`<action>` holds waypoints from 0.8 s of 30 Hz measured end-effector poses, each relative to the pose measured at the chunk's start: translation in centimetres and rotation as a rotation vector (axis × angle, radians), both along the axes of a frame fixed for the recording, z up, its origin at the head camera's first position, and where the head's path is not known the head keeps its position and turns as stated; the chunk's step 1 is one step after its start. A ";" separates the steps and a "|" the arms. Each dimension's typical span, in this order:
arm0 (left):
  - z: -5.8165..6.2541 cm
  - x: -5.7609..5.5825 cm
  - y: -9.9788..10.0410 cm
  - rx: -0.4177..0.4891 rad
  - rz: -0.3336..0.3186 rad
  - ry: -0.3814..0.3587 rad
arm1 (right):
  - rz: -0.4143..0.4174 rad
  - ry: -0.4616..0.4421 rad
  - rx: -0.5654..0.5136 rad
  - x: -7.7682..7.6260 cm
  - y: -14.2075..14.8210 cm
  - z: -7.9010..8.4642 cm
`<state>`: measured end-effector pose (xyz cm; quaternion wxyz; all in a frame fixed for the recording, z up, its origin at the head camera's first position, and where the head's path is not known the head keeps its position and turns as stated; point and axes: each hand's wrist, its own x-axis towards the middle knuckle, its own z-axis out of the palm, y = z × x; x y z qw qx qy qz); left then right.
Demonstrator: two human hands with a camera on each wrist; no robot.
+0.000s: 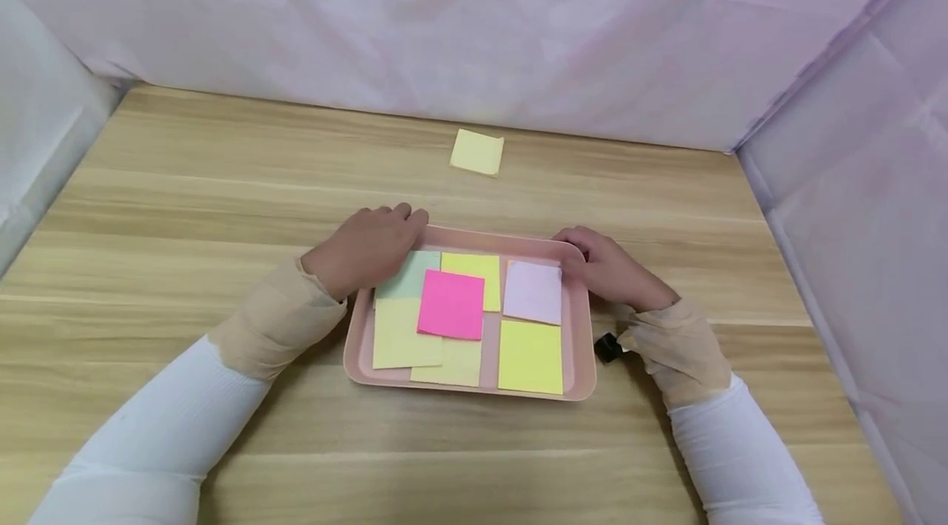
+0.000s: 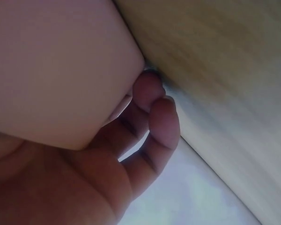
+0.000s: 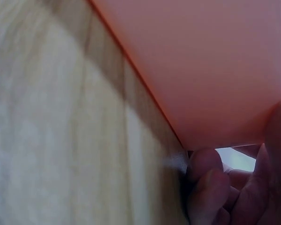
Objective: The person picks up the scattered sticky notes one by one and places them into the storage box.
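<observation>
A shallow pink tray [image 1: 582,352] lies on the table between both hands. My left hand [image 1: 370,249] grips its far left corner; in the left wrist view curled fingertips [image 2: 163,123] press at the tray's outer wall [image 2: 65,70]. At the far right corner my right hand [image 1: 609,266] holds the rim, its fingers bent around the outside below the pink wall [image 3: 215,79]. Inside lie several sticky notes: a pink note [image 1: 452,305] overlapping others, a pale green note [image 1: 409,274], a lilac note [image 1: 533,292], a bright yellow note [image 1: 530,358] and pale yellow ones [image 1: 403,336].
Beyond the tray, a single pale yellow note [image 1: 477,152] lies on the wood-grain table [image 1: 259,155] close to the back. Whitish sheeting [image 1: 474,23] walls the table at the back and sides. A small black object [image 1: 608,348] shows by the right wrist.
</observation>
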<state>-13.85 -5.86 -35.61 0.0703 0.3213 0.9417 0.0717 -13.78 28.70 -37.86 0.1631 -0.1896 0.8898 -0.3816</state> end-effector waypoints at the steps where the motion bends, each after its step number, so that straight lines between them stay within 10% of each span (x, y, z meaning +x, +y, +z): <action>1: 0.0 0.0 -0.1 0.002 0.000 0.000 | 0.005 -0.004 -0.004 -0.1 0.0 -0.1; 24: -0.5 0.4 -0.2 0.035 -0.010 0.038 | -0.007 0.056 0.075 -2.5 -1.4 4.0</action>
